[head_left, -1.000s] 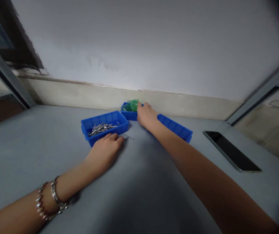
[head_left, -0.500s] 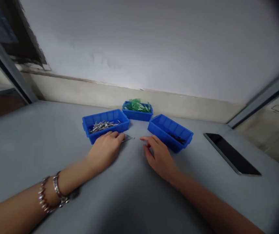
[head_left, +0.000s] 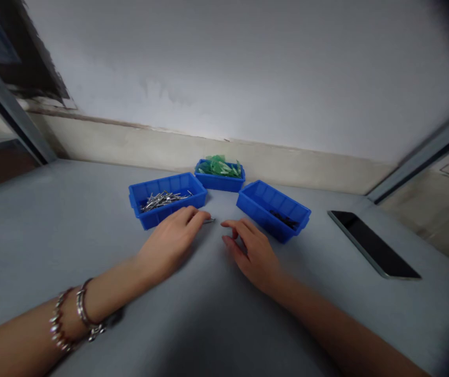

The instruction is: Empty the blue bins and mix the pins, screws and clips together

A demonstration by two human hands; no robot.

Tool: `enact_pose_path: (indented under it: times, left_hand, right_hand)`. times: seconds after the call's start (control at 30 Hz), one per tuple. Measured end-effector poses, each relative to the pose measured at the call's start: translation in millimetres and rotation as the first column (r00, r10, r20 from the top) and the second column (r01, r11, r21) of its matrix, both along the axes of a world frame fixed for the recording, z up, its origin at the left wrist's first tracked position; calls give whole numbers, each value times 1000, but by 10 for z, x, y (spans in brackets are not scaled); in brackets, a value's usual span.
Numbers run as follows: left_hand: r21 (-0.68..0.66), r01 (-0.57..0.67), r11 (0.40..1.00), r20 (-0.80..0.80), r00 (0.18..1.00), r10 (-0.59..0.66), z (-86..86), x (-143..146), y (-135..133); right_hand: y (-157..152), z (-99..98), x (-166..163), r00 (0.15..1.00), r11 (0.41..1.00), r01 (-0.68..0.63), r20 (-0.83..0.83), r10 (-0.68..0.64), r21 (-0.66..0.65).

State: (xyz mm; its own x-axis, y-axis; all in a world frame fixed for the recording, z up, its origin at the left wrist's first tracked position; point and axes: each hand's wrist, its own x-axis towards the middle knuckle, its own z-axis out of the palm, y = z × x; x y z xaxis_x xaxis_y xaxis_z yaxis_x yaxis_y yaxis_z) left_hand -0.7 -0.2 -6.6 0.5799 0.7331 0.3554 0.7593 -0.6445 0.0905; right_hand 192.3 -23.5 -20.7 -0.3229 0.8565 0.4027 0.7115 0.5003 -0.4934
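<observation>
My left hand lies on the grey table with its fingertips pinched on a thin metal pin that points to the right. My right hand rests a little to the right of it, fingers curled and close together, tips near the pin's end; whether it holds something small I cannot make out. Just behind my left hand stands a blue bin of metal pins. A blue bin with green pieces sits at the back. A third blue bin, with a few dark parts, is beside my right hand.
A black phone lies flat at the right on the grey table. A pale wall rises just behind the bins. Metal frame posts stand at the far left and far right. I wear bracelets on my left wrist.
My right hand came back from the green-piece bin at the back to the table near my left hand. The left hand slid its pin slightly right.
</observation>
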Motion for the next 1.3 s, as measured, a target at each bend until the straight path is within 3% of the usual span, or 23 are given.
enact_pose_path:
  times: [0.13, 0.43, 0.77, 1.3]
  left_hand:
    - [34, 194, 980, 99, 975, -197, -88, 1, -4]
    - [50, 310, 950, 119, 942, -313, -44, 25, -27]
    - [51, 219, 974, 186, 957, -225, -58, 27, -10]
    - [21, 196, 980, 206, 959, -196, -36, 31, -14]
  right_hand:
    - [4, 5, 8, 999, 999, -43, -10, 43, -8]
    - [25, -42, 37, 996, 996, -87, -6, 87, 22]
    - [26, -53, 12, 992, 995, -95, -82, 97, 27]
    - [27, -48, 3, 989, 995, -93, -116, 90, -22]
